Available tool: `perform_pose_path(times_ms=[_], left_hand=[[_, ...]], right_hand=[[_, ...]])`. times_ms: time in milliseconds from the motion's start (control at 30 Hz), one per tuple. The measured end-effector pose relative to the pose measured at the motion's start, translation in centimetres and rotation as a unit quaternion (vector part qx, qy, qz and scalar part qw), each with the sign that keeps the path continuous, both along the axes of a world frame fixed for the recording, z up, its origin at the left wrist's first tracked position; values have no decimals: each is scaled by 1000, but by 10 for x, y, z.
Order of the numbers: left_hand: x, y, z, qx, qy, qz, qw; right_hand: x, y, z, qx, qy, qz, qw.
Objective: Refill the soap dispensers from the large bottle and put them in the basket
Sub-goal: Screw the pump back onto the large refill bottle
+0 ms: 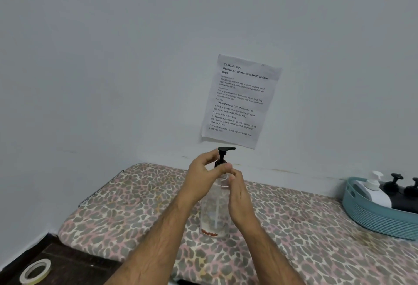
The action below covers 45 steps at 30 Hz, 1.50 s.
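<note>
A clear plastic soap dispenser (214, 214) with a black pump head (225, 152) stands upright on the leopard-print board (140, 198) in the middle. My left hand (203, 176) pinches the black collar just under the pump. My right hand (238, 196) lies against the bottle's right side, its thumb and fingers at the neck. At the far right, a teal basket (371, 219) holds a white dispenser (373, 189) and black dispensers (404, 194). No large bottle is in view.
A printed sheet (239, 101) hangs on the wall behind the bottle. A roll of tape (35, 271) lies on a dark surface at the lower left, below the board's left end. The wall runs close along the board's far edge.
</note>
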State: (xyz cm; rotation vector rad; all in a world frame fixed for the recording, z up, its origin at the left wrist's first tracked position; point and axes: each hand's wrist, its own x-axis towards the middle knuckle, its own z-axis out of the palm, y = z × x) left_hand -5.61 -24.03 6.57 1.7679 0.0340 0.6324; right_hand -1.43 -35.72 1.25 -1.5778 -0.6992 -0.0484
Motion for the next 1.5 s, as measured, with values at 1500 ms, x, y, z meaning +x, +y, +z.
perform_pose_path(times_ms=[1500], left_hand=[[-6, -6, 4, 67, 97, -19, 993]], right_hand=[[1, -1, 2, 6, 2, 18, 1000]])
